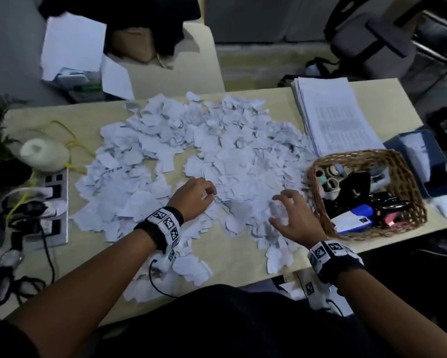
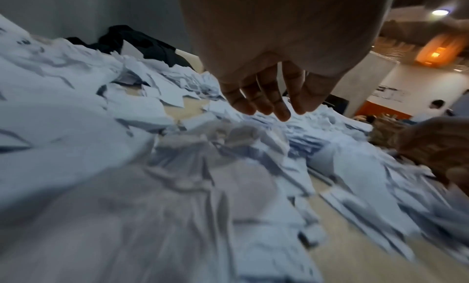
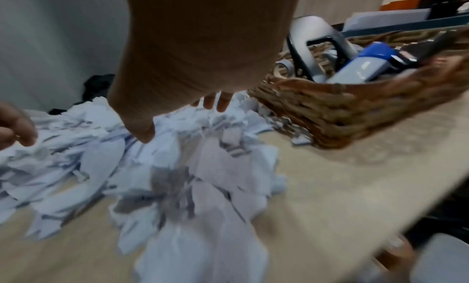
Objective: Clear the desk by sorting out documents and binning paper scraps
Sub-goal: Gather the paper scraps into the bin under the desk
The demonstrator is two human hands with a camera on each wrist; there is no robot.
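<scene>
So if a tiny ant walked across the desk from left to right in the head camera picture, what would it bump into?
Power strip → left hand on the paper scraps → right hand → wicker basket.

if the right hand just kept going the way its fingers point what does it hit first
Most likely the paper scraps: the right hand hovers with spread fingers aimed forward and down at the pile. The wicker basket sits off to its right, probably out of that line.
</scene>
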